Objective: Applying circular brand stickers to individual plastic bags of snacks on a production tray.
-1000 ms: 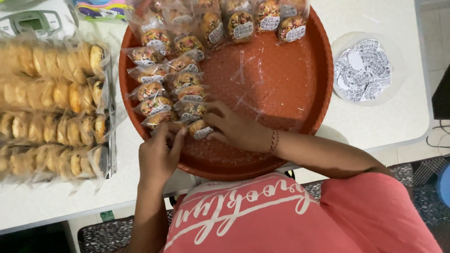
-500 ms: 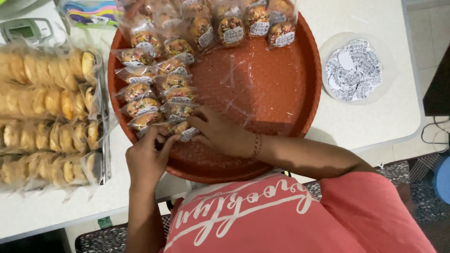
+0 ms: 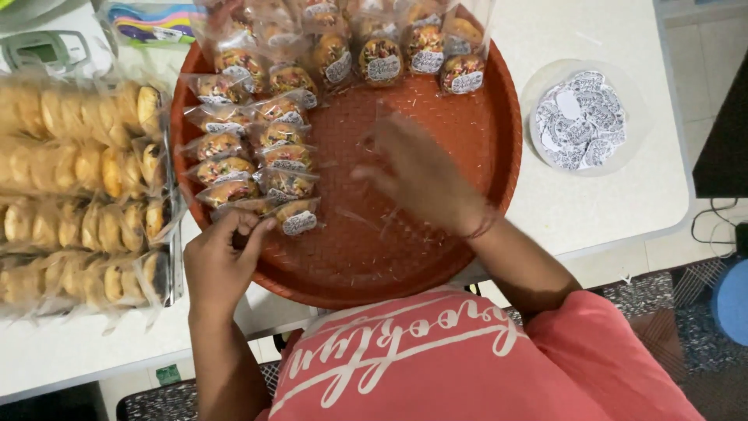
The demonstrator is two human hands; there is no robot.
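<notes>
The nearest wrapped cookie packet (image 3: 292, 218) lay at the lower end of the rows on the round red tray (image 3: 436, 265), left of frame centre, just right of the left hand (image 3: 222, 257), its long axis running left to right. That hand pinched the packet's clear wrapper edge between thumb and fingertips. The right hand (image 3: 421, 175) hovered blurred over bare tray, fingers spread, holding nothing that showed.
</notes>
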